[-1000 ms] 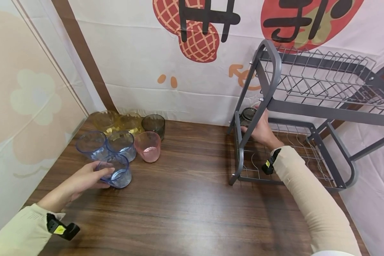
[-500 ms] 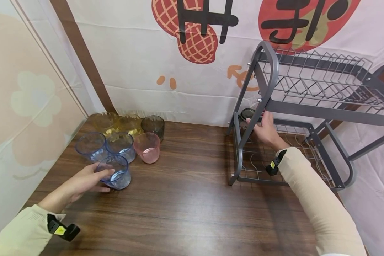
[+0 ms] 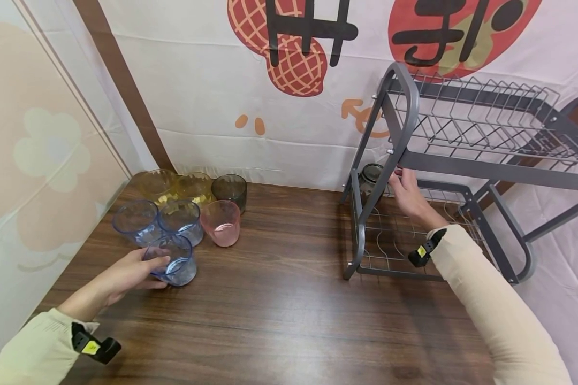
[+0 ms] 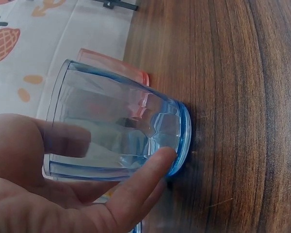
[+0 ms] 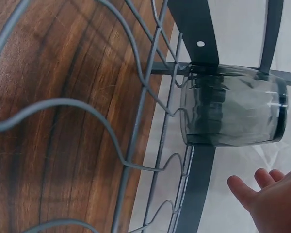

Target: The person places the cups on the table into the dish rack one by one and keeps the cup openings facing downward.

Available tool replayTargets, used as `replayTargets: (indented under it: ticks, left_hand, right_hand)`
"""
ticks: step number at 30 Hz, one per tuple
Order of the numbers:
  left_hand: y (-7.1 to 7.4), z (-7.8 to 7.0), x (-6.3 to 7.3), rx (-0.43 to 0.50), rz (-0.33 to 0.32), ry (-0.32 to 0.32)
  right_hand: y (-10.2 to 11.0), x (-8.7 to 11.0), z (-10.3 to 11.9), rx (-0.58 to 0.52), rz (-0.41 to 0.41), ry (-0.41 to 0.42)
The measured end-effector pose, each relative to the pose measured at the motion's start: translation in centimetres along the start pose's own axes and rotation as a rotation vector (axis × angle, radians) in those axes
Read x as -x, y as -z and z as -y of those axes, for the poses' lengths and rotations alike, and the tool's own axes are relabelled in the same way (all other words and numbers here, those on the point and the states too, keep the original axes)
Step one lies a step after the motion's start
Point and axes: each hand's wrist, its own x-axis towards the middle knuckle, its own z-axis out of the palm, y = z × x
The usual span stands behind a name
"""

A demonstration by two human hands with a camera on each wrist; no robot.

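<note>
My left hand [image 3: 130, 272] holds the nearest blue plastic cup [image 3: 180, 271] by its side; in the left wrist view the cup [image 4: 111, 121] stands on the wood, fingers and thumb around it. Behind it are two more blue cups [image 3: 142, 230], a pink cup [image 3: 225, 235], two yellow cups [image 3: 197, 182] and a dark grey cup [image 3: 236, 187]. Another grey cup [image 5: 235, 107] stands upside down in the back left corner of the rack's lower shelf. Beside it, a small gap away, my right hand [image 3: 409, 198] has relaxed fingers and grips nothing.
The two-tier grey metal rack [image 3: 462, 163] stands at the right of the wooden table [image 3: 279, 299]. Its front left post crosses before the grey cup. Wavy wires [image 5: 87, 107] form the lower shelf. A printed cloth [image 3: 197, 96] hangs behind.
My right hand has let go of the grey cup on the rack and drawn back to the right. The left hand stays at the blue cup.
</note>
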Motion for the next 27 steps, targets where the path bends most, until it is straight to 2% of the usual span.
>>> replayTargets:
  ticks: [11,19,23,27]
  left_hand:
    - [-0.1,0.0,0.1,-0.001,-0.006,-0.010]
    - [-0.1,-0.1,0.1,-0.016,0.005,-0.023]
    - [-0.2,-0.2,0.2,-0.026,0.003,-0.025]
    - [-0.1,-0.2,0.2,-0.033,0.003,-0.028]
  right_hand:
    - [0.5,0.8,1.1,0.018,0.037,0.030]
    - [0.7,1.0,1.8,-0.083,0.096,0.112]
    - [1.0,1.1,2.1,-0.087,0.106,0.146]
    - [1.5,1.4,2.5,-0.058,0.123,0.116]
